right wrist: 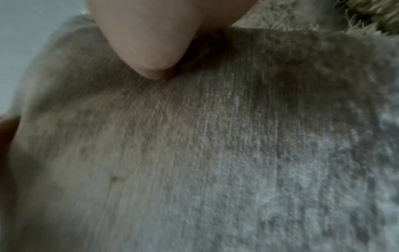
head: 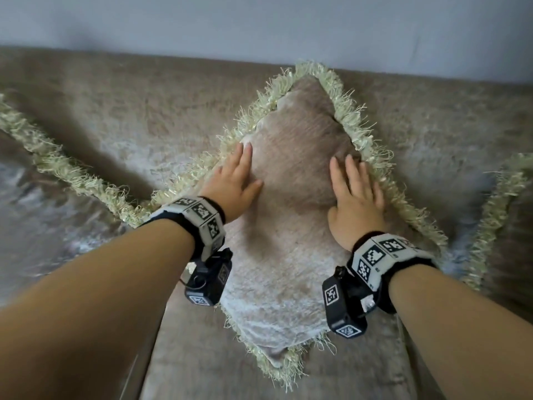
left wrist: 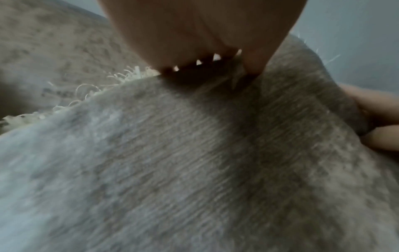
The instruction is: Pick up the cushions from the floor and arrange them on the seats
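Our left hand [head: 234, 180] and right hand [head: 356, 203]: fingers straight, flat on fringed cushion [head: 288, 226], gripping nothing. Cushion propped against sofa backrest [head: 115, 90], lower end on seat [head: 202, 370].

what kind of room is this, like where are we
Probably a living room at home. A long sofa in plush beige fabric stands against a plain wall, and both hands press flat on a fringed cushion lying on its seat. Fringe of other cushions shows beside it.
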A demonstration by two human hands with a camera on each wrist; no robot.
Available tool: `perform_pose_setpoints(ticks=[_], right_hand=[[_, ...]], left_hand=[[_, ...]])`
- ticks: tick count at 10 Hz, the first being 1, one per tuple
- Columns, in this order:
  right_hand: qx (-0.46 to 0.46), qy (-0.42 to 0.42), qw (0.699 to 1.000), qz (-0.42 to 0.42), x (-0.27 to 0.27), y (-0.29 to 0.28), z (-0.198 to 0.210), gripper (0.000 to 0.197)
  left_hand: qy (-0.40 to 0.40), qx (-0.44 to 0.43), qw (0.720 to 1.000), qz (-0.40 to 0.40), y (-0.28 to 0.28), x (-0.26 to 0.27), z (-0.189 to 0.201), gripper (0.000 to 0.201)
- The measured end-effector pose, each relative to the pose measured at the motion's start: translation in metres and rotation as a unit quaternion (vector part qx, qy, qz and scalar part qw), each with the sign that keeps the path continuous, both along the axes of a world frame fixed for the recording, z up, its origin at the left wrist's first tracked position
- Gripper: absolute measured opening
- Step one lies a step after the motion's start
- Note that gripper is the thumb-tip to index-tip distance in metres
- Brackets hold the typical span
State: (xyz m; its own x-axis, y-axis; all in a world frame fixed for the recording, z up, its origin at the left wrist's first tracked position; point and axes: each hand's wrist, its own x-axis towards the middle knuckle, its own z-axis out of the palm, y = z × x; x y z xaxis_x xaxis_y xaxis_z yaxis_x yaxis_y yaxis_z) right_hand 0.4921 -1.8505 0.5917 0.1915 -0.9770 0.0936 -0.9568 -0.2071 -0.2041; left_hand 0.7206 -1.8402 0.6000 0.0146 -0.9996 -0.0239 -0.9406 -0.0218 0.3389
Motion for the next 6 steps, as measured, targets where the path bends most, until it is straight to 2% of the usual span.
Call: perform_pose_setpoints(ticks=[1, 2, 3, 4, 5, 6], right_hand=[[0.084, 0.005, 0.994, -0.064, -0.013, -0.009, 0.001, 0.079], [0.133, 0.007, 0.989, -0.071, -0.028, -0.010, 0.003, 0.079], [0.168, -0.011, 0.983, -0.080, -0.036, -0.005, 0.003, 0.076], [0.220, -0.038, 0.967, -0.123, -0.049, 0.006, 0.013, 0.072], [0.225, -0.020, 0.966, -0.130, -0.061, 0.014, 0.029, 0.071], [0.200, -0.025, 0.970, -0.138, -0.083, 0.018, 0.065, 0.072]], left_hand=[[-0.050, 0.078, 0.995, 0.031, -0.009, -0.002, -0.011, 0.077], [-0.076, 0.094, 0.991, 0.050, -0.011, -0.003, -0.012, 0.079], [-0.077, 0.108, 0.989, 0.066, -0.010, -0.005, -0.009, 0.080], [-0.044, 0.110, 0.987, 0.105, -0.004, -0.007, -0.001, 0.083], [-0.023, 0.137, 0.982, 0.128, 0.006, -0.014, 0.016, 0.082], [-0.019, 0.134, 0.982, 0.134, 0.016, -0.036, 0.052, 0.078]])
